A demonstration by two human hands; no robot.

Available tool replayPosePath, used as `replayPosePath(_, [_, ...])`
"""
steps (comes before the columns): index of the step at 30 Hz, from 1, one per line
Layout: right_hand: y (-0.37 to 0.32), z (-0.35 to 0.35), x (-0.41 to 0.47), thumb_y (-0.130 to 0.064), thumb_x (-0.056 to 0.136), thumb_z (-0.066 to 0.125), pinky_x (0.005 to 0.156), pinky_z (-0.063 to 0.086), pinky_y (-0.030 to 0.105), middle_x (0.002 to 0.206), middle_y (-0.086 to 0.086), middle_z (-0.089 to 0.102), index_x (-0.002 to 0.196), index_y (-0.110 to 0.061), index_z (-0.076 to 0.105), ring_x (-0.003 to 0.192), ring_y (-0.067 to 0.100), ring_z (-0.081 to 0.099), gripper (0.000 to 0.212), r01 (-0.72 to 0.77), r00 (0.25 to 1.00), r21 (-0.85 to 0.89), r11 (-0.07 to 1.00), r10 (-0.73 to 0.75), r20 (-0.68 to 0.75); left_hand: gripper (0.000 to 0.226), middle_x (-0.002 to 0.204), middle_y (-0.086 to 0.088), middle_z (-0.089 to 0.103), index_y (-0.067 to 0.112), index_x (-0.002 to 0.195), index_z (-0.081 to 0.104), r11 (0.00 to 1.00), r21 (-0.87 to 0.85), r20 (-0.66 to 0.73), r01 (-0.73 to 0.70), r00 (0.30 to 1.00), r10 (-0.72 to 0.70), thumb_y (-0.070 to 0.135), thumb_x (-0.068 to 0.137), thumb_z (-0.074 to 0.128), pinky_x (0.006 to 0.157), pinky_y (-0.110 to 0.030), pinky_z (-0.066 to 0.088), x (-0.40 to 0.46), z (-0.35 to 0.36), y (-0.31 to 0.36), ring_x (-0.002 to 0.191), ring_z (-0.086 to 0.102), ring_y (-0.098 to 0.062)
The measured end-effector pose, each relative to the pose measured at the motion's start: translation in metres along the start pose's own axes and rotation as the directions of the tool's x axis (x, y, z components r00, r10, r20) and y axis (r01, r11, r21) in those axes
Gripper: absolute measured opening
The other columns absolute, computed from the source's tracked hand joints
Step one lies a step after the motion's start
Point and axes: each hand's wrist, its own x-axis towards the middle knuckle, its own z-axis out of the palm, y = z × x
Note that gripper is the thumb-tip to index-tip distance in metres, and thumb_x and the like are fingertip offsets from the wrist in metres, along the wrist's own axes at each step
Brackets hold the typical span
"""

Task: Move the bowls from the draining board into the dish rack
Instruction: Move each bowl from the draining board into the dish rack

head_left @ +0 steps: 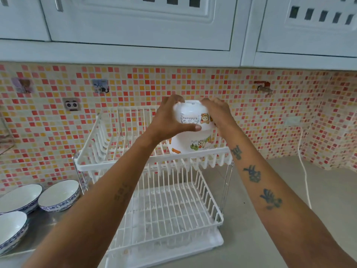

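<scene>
A white bowl with cartoon prints (193, 132) is upside down over the right part of the upper tier of the white two-tier dish rack (119, 167). My left hand (170, 118) grips its left side, thumb across the front. My right hand (218, 113) holds its right side and base. The bowl's rim sits at the tier's front rail; I cannot tell whether it rests on the wires. Three white bowls with blue patterned outsides stand on the steel draining board (38, 229) at the left: one (19, 197), another (59, 194), and the nearest (10, 229).
Mosaic tile wall stands right behind the rack. White cupboards (135, 26) hang overhead. A tap (265, 88) sticks out of the wall at the right, and a white cable (305, 171) runs down onto the grey counter. The rack's lower tier (170, 209) holds nothing.
</scene>
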Motion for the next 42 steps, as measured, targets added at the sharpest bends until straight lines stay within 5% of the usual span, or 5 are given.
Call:
replayPosePath(14, [0.028, 0.008, 0.004, -0.012, 0.081, 0.063, 0.074, 0.052, 0.032, 0.111, 0.009, 0.062, 0.116, -0.009, 0.063, 0.092, 0.024, 0.062, 0.035, -0.052, 0.998, -0.087, 0.995, 0.054, 0.016, 0.121, 0.146, -0.010, 0.029, 0.024, 0.151, 0.017, 0.953, 0.268, 0.300, 0.141, 0.928, -0.222, 0.041, 0.056, 0.091, 0.110, -0.042, 0.037, -0.006, 0.018, -0.018, 0.134, 0.037, -0.029])
replayPosePath(21, [0.030, 0.006, 0.001, -0.008, 0.087, 0.053, 0.058, 0.043, 0.021, 0.102, 0.002, 0.061, 0.110, -0.008, 0.066, 0.080, 0.013, 0.057, 0.027, -0.126, 0.992, -0.083, 0.989, 0.126, -0.002, 0.099, 0.142, -0.004, 0.046, 0.019, 0.151, 0.019, 0.937, 0.030, 0.334, 0.349, 0.880, -0.338, 0.045, 0.075, 0.078, 0.099, -0.040, 0.051, -0.006, 0.018, -0.018, 0.120, 0.055, -0.025])
replayPosePath(31, [0.027, 0.009, -0.001, -0.009, 0.089, 0.046, 0.081, 0.048, 0.032, 0.112, 0.001, 0.057, 0.116, -0.015, 0.061, 0.092, 0.017, 0.055, 0.031, -0.159, 0.985, -0.124, 0.979, 0.165, 0.042, 0.094, 0.137, -0.004, 0.048, 0.021, 0.149, 0.022, 0.928, -0.009, 0.345, 0.372, 0.873, -0.346, 0.041, 0.076, 0.078, 0.095, -0.040, 0.054, -0.006, 0.018, -0.021, 0.117, 0.057, -0.025])
replayPosePath(35, [0.027, 0.011, -0.002, -0.010, 0.091, 0.044, 0.065, 0.047, 0.025, 0.115, 0.000, 0.055, 0.120, -0.017, 0.060, 0.079, 0.009, 0.053, 0.034, -0.162, 0.985, -0.139, 0.977, 0.169, 0.042, 0.102, 0.138, -0.005, 0.048, 0.024, 0.148, 0.023, 0.914, -0.025, 0.364, 0.405, 0.855, -0.369, 0.049, 0.068, 0.081, 0.095, -0.046, 0.055, -0.007, 0.016, -0.022, 0.117, 0.058, -0.027])
replayPosePath(42, [0.030, 0.032, -0.006, -0.014, 0.093, 0.048, 0.083, 0.050, 0.036, 0.141, 0.014, 0.041, 0.135, -0.016, 0.046, 0.115, 0.029, 0.053, 0.042, 0.061, 0.986, -0.468, 0.882, -0.126, -0.109, 0.112, 0.151, -0.011, 0.035, 0.028, 0.152, 0.014, 0.883, -0.018, 0.368, 0.469, 0.824, -0.430, 0.061, 0.065, 0.077, 0.101, -0.048, 0.050, -0.012, 0.004, -0.016, 0.129, 0.049, -0.032])
